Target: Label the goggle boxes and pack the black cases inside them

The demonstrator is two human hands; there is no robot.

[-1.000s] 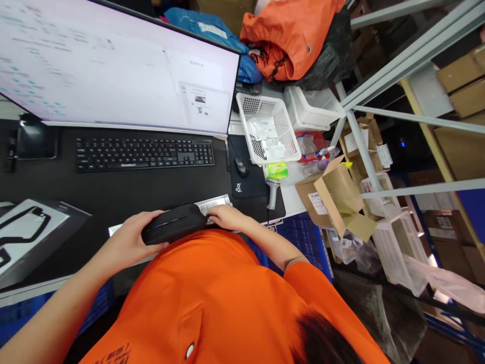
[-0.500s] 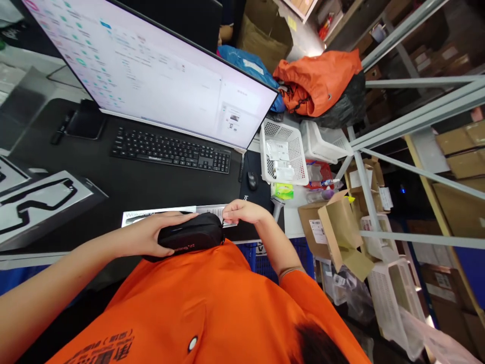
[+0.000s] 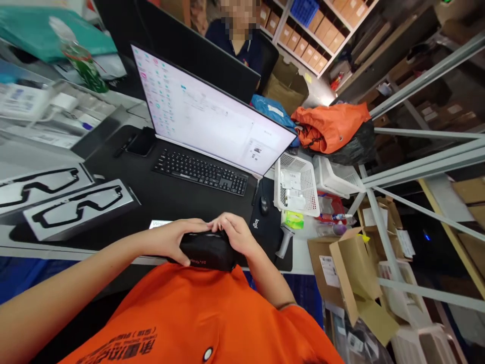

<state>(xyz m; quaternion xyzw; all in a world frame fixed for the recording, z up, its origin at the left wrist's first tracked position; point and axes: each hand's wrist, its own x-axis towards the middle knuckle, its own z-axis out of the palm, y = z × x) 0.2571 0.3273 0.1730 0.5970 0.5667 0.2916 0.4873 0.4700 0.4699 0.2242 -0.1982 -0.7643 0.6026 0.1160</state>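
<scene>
I have both hands closed around a black case (image 3: pixel 206 250), a soft-looking, rounded oblong pouch with a matte fabric skin and small reddish lettering low on its near face. My left hand (image 3: pixel 172 240) wraps its left end, thumb under the front and fingers curled over the top. My right hand (image 3: pixel 237 235) covers the right end, fingers bent down across the upper edge so the two sets of fingertips nearly meet above the case. It sits at the near edge of the black desk (image 3: pixel 159 194), just above my orange shirt (image 3: pixel 197 313), which hides its underside.

Behind the left hand a strip of a flat white box (image 3: pixel 159 223) peeks out; most of it is covered, and its print is too small to read. Just right of the right hand lies a dark mouse pad (image 3: pixel 261 227) with a mouse (image 3: pixel 264 205), and beyond that a grey scanner handle (image 3: pixel 285 241). Straight past the grip are a black keyboard (image 3: pixel 200 172) and a glossy bright monitor (image 3: pixel 212 114), its text blurred. Far left of the grip, two glossy flat boxes (image 3: pixel 79 207) show goggle outlines. A perforated white plastic basket (image 3: pixel 295 189) stands further right.
</scene>
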